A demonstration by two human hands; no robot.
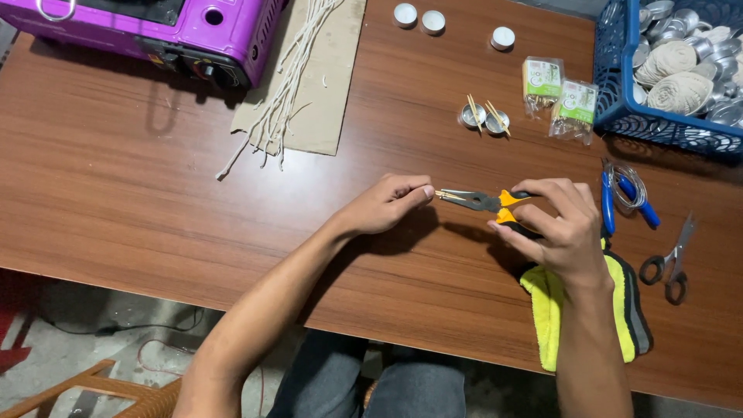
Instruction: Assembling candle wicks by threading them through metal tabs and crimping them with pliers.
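Note:
My right hand (561, 224) grips the yellow-and-black handles of a pair of pliers (484, 203) over the brown wooden table (155, 201). The plier jaws point left and pinch a thin wooden stick (446, 194). My left hand (387, 203) pinches the other end of that stick between thumb and fingers. Both hands hover just above the table's middle.
Two small metal cups with sticks (484, 118) and two packets of sticks (559, 94) lie beyond. A blue basket (665, 128) of metal cups and string balls sits far right. Blue-handled tool (627, 197), scissors (672, 259), yellow cloth (551, 310), white wicks on cardboard (286, 85), purple stove (155, 27), three tealights (433, 22).

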